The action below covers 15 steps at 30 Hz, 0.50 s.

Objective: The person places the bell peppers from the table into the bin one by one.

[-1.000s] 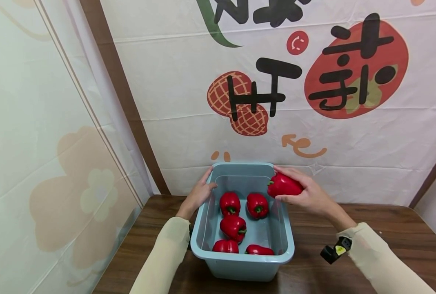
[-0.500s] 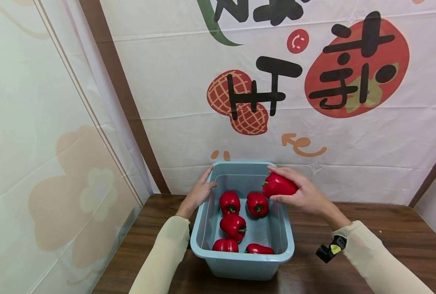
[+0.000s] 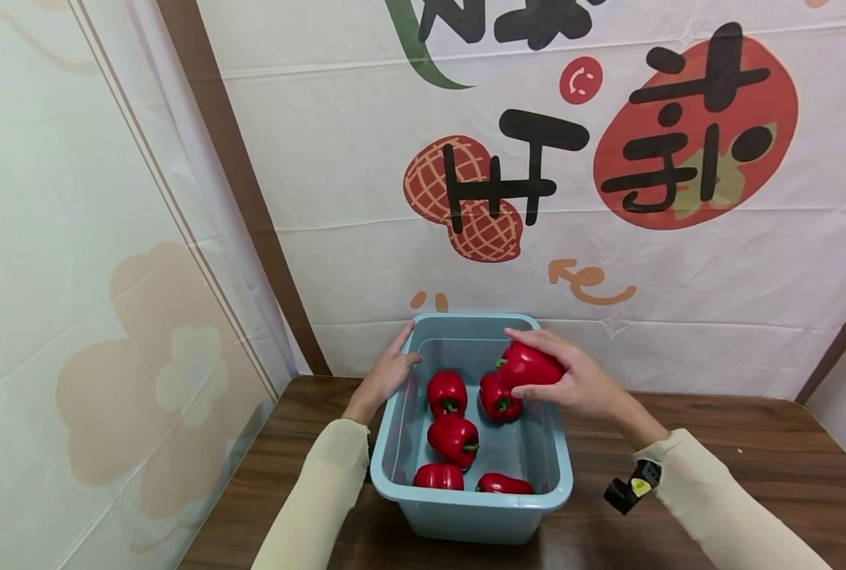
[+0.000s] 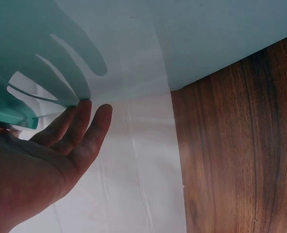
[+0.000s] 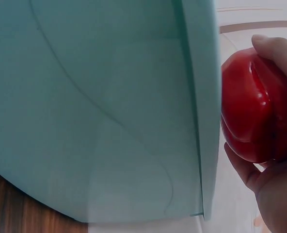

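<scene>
A light blue plastic bin (image 3: 470,502) stands on a dark wooden table (image 3: 715,443) and holds several red bell peppers, among them a pepper at the far left (image 3: 447,392) and a middle one (image 3: 453,438). My right hand (image 3: 521,364) grips another red pepper (image 3: 537,366) just above the bin's far right part, over a pepper lying there (image 3: 496,402). The right wrist view shows this held pepper (image 5: 252,111) beside the bin wall (image 5: 109,107). My left hand (image 3: 403,352) rests on the bin's far left rim, fingers straight (image 4: 92,128) against the outer wall (image 4: 206,39).
A white printed cloth backdrop (image 3: 537,198) hangs right behind the bin, and a pale curtain (image 3: 74,277) closes the left side. A small black device (image 3: 626,491) sits at my right wrist. Bare wood (image 4: 240,155) lies to the right of the bin.
My right hand has carried the held pepper leftward, from the bin's right rim to above the far right pepper inside. The left hand and the bin have stayed put.
</scene>
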Available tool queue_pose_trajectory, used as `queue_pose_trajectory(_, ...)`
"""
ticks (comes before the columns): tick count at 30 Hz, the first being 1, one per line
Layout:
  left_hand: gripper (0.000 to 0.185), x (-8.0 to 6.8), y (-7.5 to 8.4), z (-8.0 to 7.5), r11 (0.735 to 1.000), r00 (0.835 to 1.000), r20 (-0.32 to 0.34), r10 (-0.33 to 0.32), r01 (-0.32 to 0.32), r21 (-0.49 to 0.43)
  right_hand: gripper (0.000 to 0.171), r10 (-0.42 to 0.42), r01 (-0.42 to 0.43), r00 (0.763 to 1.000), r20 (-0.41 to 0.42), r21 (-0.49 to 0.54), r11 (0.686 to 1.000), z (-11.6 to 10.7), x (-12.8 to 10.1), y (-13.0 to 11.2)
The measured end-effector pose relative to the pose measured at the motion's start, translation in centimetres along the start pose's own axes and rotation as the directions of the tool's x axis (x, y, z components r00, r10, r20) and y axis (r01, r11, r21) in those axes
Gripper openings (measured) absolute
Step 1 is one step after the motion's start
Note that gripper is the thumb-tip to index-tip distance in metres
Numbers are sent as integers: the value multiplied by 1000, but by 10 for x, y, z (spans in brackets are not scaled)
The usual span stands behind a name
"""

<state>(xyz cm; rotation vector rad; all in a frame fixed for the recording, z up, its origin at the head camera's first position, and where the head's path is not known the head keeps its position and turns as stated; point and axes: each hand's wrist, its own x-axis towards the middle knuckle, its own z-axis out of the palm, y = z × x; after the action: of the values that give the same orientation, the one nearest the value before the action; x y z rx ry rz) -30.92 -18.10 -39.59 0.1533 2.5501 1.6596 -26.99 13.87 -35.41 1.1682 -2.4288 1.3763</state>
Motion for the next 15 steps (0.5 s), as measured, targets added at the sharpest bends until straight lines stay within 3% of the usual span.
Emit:
queue_pose_trajectory(7,65,1,-1,0,1000,1000,4,8,-8,-8,80,7,-8,1000,23,23,1000,7,2,-1)
queue_pose_trajectory(15,66,-3,3,-1,1000,1000,14,19,-19,-11,79,-41,36,997,59,78,996,14,5,-1)
